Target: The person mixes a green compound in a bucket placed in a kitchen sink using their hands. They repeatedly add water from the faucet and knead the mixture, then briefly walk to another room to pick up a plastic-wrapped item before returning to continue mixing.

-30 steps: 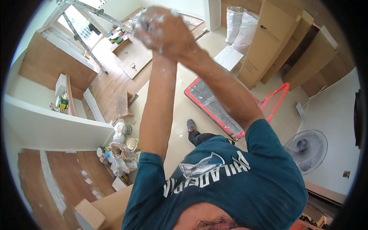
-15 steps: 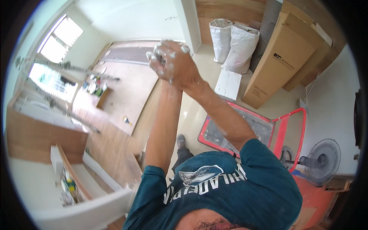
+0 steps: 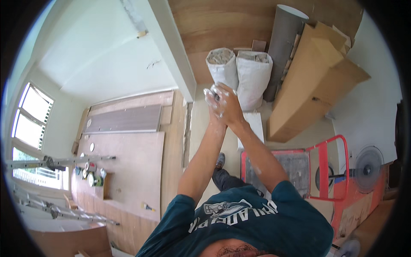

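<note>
My hands meet in front of me at the middle of the view, pressed together, their fingers smeared with white paste. My right hand (image 3: 230,104) lies over the top with its fingers closed round the other hand or something dark between them, which I cannot make out. My left hand (image 3: 215,112) is mostly hidden beneath it, so its grip is unclear. Just beyond the hands stand two white sacks (image 3: 252,77) full of rubble, with a white board (image 3: 254,126) on the floor below them.
A red-framed trolley (image 3: 282,175) lies at lower right, beside a fan (image 3: 367,169). Cardboard boxes (image 3: 304,98) and a grey roll (image 3: 282,47) lean at upper right. A ladder (image 3: 81,158), paint cans (image 3: 96,179) and a brush (image 3: 148,207) are at left, near floorboards (image 3: 124,120) and a white column (image 3: 173,47).
The view has turned, bringing more of the sacks and left wall into sight. The clasped hands sit lower and further right in the picture, still together, as my body has moved round.
</note>
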Demonstrator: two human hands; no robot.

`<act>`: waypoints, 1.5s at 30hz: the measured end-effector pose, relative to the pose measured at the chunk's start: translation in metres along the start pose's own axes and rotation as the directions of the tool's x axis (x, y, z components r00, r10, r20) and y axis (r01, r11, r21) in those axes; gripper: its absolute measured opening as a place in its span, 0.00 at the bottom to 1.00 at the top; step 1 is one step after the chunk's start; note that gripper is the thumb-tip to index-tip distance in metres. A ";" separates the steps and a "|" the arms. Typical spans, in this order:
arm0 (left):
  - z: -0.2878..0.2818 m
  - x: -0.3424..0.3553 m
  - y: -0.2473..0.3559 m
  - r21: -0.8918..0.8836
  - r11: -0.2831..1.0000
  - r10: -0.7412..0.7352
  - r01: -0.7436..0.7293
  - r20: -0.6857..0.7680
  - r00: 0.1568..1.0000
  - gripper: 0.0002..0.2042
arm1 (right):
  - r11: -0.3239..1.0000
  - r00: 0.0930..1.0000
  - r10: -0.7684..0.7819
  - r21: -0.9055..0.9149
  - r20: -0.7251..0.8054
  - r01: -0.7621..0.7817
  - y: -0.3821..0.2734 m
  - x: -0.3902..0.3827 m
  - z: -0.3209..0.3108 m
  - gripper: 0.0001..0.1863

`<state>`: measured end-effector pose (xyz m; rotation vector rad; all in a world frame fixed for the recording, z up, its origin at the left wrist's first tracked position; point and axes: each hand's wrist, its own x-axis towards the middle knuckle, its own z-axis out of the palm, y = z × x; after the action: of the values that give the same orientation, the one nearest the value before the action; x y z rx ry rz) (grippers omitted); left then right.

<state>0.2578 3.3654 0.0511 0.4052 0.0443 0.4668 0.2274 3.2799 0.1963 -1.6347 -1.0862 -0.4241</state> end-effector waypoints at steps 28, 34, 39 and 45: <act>-0.037 0.692 -0.221 0.398 0.279 -0.865 0.874 -0.292 0.409 0.33 | 0.670 0.805 0.479 -0.447 -0.351 -0.593 0.738 0.229 0.005 0.12; -0.194 0.747 -0.236 0.884 -0.160 -0.792 0.438 -0.380 0.477 0.39 | 0.513 0.592 0.766 -0.318 -0.249 -0.797 0.806 0.193 0.017 0.16; -0.097 0.752 -0.236 0.953 -0.065 -0.607 -0.295 0.197 0.770 0.19 | 0.615 0.498 0.658 0.021 -0.566 -0.789 0.727 0.275 -0.030 0.11; -0.134 0.731 -0.252 0.820 -0.349 -0.888 -0.454 -0.134 0.440 0.30 | 0.328 0.479 0.867 -0.568 -0.137 -0.755 0.805 0.152 0.021 0.28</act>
<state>1.0016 3.5361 -0.1333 2.4116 -0.4684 -0.8138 0.9600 3.3596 -0.1629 -2.5689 -0.0662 0.1554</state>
